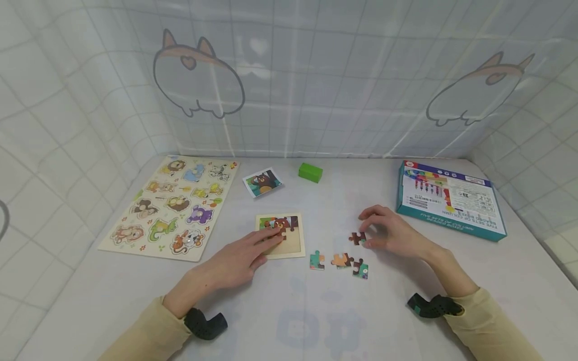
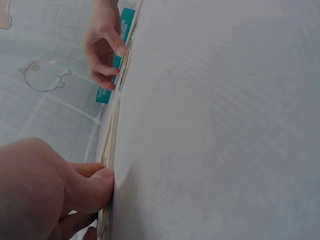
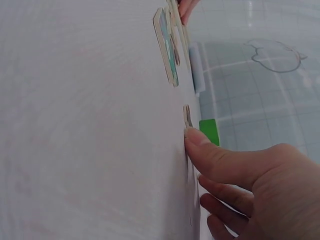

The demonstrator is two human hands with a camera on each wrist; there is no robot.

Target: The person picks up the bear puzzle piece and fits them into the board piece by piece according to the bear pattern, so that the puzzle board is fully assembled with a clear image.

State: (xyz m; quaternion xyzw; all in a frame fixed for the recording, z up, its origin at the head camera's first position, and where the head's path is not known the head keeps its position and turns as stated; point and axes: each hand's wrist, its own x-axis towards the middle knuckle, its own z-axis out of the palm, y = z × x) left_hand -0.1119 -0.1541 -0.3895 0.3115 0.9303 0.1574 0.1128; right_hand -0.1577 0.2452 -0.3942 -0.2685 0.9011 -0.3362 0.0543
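My left hand (image 1: 246, 253) lies over the wooden puzzle tray (image 1: 295, 254), straight fingers on the brown piece of the bear picture inside. In the left wrist view, the thumb of that hand (image 2: 65, 190) is at the tray's near edge (image 2: 114, 127). Right of the tray, my right hand (image 1: 390, 233) holds a brown jigsaw piece (image 1: 356, 238) by its right side between thumb and index finger, low at the table. The right wrist view shows the thumb of this hand (image 3: 240, 172) against the piece (image 3: 187, 115). Loose pieces lie nearby: teal (image 1: 316, 261), orange-brown (image 1: 341, 260) and brown-green (image 1: 360, 269).
An animal puzzle board (image 1: 180, 210) lies at the left. A bear picture card (image 1: 262, 182) and a green block (image 1: 310, 172) sit toward the back. At the right is a boxed bead set (image 1: 451, 200). A tiled-pattern sheet (image 1: 307, 75) rises behind the table.
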